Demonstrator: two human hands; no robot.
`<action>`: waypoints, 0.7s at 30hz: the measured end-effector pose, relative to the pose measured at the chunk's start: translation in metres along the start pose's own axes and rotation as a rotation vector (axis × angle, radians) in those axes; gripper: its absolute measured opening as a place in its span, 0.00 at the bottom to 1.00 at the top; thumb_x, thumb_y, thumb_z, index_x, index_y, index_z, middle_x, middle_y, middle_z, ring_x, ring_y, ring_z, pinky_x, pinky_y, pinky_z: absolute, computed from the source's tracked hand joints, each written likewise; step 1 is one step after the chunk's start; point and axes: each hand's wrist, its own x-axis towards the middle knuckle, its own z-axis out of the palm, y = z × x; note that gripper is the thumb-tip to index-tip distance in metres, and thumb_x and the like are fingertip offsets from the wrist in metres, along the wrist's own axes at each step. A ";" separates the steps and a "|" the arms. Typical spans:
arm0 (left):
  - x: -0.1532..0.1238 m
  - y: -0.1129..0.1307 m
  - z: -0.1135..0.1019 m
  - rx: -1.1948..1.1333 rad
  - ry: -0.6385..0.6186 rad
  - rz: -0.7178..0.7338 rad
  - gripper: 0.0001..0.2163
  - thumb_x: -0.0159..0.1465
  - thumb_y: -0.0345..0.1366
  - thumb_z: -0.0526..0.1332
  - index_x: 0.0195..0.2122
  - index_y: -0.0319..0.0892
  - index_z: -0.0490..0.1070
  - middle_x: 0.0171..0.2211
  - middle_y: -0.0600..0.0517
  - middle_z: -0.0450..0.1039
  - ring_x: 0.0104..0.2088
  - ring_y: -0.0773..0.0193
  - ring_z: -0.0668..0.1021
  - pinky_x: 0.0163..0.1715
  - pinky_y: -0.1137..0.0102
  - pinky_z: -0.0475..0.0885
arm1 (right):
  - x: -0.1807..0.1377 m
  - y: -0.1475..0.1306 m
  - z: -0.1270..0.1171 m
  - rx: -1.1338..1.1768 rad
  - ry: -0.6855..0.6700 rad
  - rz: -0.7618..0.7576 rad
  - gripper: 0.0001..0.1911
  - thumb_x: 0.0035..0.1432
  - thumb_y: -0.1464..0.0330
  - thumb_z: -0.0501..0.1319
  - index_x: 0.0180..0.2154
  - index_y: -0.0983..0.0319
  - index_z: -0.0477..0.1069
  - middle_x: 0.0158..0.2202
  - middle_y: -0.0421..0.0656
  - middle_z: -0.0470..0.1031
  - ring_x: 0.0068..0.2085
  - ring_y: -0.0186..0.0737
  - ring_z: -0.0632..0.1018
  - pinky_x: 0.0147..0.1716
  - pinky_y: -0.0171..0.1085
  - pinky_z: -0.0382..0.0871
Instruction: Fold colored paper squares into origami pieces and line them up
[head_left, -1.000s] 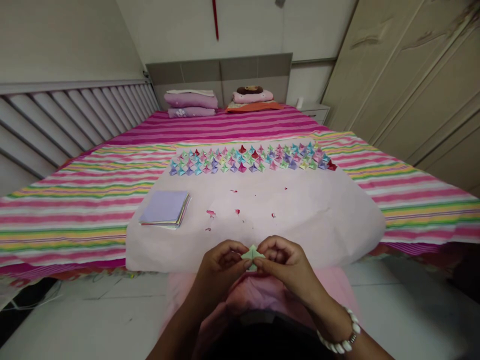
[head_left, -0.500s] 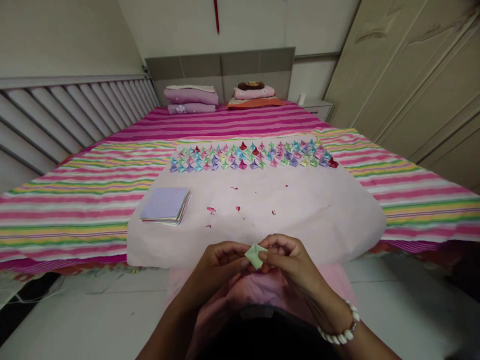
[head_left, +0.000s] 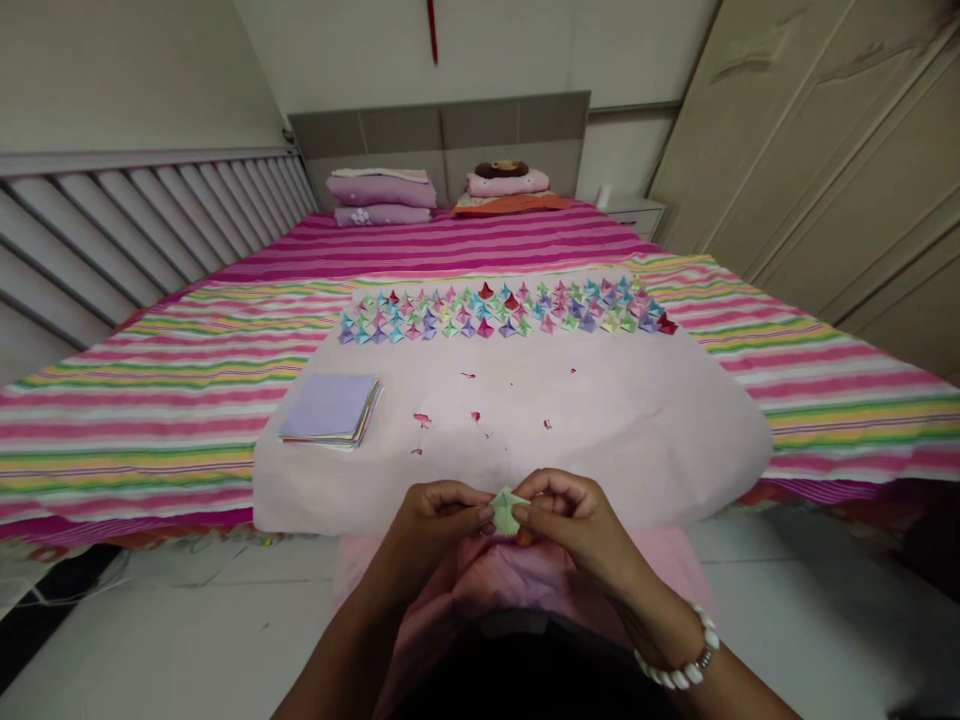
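A small piece of folded light-green paper (head_left: 505, 512) is held in front of my lap, near the bed's front edge. My left hand (head_left: 439, 525) pinches its left corner between thumb and fingers. On the opposite side, my right hand (head_left: 568, 515) grips the right edge, with the thumb on the front face. Crease lines meet near the paper's top. Farther back on the pale sheet (head_left: 637, 430) are rows of several folded paper pieces (head_left: 484, 327) in many colours. A stack of square paper (head_left: 328, 408), lilac on top, lies to the left.
Small red scraps (head_left: 422, 419) are scattered over the sheet's middle. The sheet lies on a striped bed cover (head_left: 142, 400). Folded purple bedding (head_left: 382, 192) and a pink folded pile (head_left: 510, 184) sit by the headboard (head_left: 517, 125). A slatted rail (head_left: 150, 215) runs along the left.
The green paper has been turned or reshaped slightly in my fingers, from a diamond facing up to a wider shape with side corners pinched. My left fingers have shifted on its edge.
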 end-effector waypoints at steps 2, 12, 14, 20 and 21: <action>0.000 -0.001 0.002 -0.028 0.026 0.000 0.04 0.49 0.33 0.70 0.25 0.39 0.79 0.24 0.50 0.79 0.27 0.65 0.78 0.31 0.71 0.72 | 0.000 0.001 0.000 -0.002 -0.009 -0.002 0.10 0.45 0.66 0.72 0.28 0.63 0.75 0.19 0.38 0.78 0.21 0.32 0.77 0.25 0.31 0.71; -0.001 -0.008 0.013 -0.176 0.001 0.015 0.06 0.49 0.33 0.70 0.28 0.39 0.77 0.23 0.53 0.75 0.25 0.69 0.74 0.27 0.74 0.68 | 0.000 0.010 -0.001 0.024 0.059 -0.041 0.08 0.45 0.67 0.71 0.28 0.63 0.76 0.16 0.37 0.76 0.19 0.32 0.76 0.23 0.30 0.68; -0.001 -0.010 0.014 -0.196 0.005 0.012 0.06 0.49 0.32 0.70 0.28 0.39 0.77 0.22 0.54 0.75 0.24 0.69 0.74 0.27 0.74 0.68 | 0.000 0.010 -0.001 0.030 0.056 -0.045 0.07 0.46 0.68 0.71 0.28 0.63 0.76 0.17 0.37 0.76 0.19 0.32 0.75 0.23 0.30 0.68; 0.001 -0.014 0.021 -0.342 0.111 0.024 0.02 0.47 0.27 0.66 0.22 0.40 0.74 0.17 0.58 0.69 0.19 0.74 0.67 0.22 0.77 0.63 | -0.001 0.009 0.007 0.043 0.093 -0.041 0.04 0.46 0.69 0.69 0.28 0.62 0.78 0.17 0.38 0.76 0.20 0.33 0.75 0.23 0.32 0.68; 0.001 -0.016 0.022 -0.348 0.123 0.027 0.02 0.48 0.27 0.65 0.22 0.40 0.75 0.18 0.58 0.69 0.20 0.73 0.67 0.23 0.77 0.63 | -0.001 0.009 0.009 0.044 0.099 -0.045 0.04 0.46 0.69 0.69 0.27 0.62 0.78 0.17 0.38 0.76 0.19 0.34 0.75 0.23 0.32 0.68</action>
